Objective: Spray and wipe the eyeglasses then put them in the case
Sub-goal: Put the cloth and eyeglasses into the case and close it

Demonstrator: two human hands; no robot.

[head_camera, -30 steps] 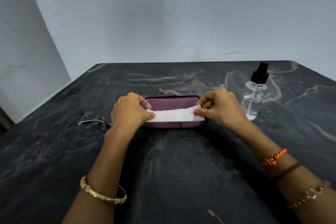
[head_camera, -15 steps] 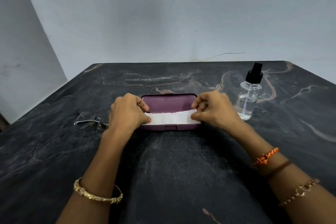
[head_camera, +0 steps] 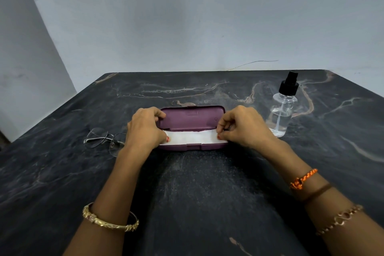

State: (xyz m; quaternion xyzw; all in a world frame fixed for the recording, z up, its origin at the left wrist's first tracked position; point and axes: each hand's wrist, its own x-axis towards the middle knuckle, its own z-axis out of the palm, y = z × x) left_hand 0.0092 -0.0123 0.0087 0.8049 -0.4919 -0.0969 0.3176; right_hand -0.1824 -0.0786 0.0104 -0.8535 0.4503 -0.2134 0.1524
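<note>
I look down from the head camera at a dark marble table (head_camera: 197, 193) set against a pale wall. At the centre sits an open purple eyeglass case (head_camera: 192, 118), its lid raised toward the wall. Across the case's near half lies a folded white wiping cloth (head_camera: 192, 137), stretched flat from side to side. My left hand (head_camera: 145, 129) pinches the cloth's left end between thumb and curled fingers, while my right hand (head_camera: 243, 127) pinches the right end in the same way, thumb pressed on top of the fabric. The eyeglasses (head_camera: 105, 140), thin-framed and nearly rimless, rest on the table just left of my left hand, outside the case and untouched. A clear spray bottle (head_camera: 282, 112) with a black nozzle stands upright on the table just beyond my right hand, partly filled with clear liquid. A gold bangle (head_camera: 110, 221) circles my left wrist; an orange thread band (head_camera: 303, 178) and a chain bracelet (head_camera: 338, 222) circle my right forearm.
</note>
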